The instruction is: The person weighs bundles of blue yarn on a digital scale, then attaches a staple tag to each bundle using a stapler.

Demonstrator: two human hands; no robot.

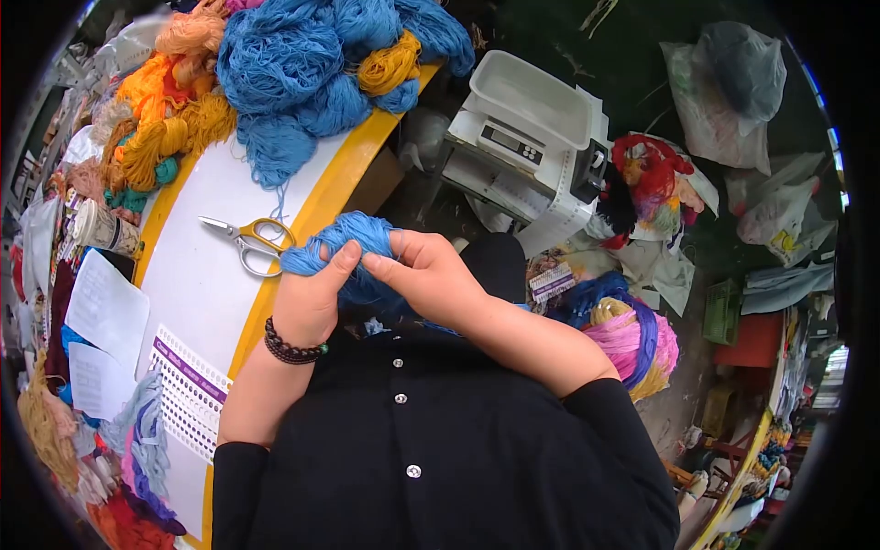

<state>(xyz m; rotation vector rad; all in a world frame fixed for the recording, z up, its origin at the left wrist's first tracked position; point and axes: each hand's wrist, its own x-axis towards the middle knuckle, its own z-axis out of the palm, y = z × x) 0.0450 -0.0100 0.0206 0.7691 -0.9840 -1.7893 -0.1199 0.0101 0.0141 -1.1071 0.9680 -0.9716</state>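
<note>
A loose bundle of blue thread (353, 231) is held in front of my body by both hands. My left hand (314, 286), with a dark beaded bracelet on its wrist, is closed around the bundle's left end, thumb on top. At the other end my right hand (423, 271) pinches the thread, its thumb pointing toward the left thumb. Some fingertips are hidden behind the strands. Scissors (247, 242) with yellow and silver handles lie on the white table (197, 270), just beyond my left hand. Past them a large heap of blue thread (284, 69) covers the table's far end.
Orange and yellow skeins (151, 137) line the table's far left. A purple-striped card with holes (188, 390) and paper sheets (105, 302) lie nearer. Right of the table stands a digital scale (513, 142) with a white tray (532, 96). Plastic bags (724, 110) rest on the floor.
</note>
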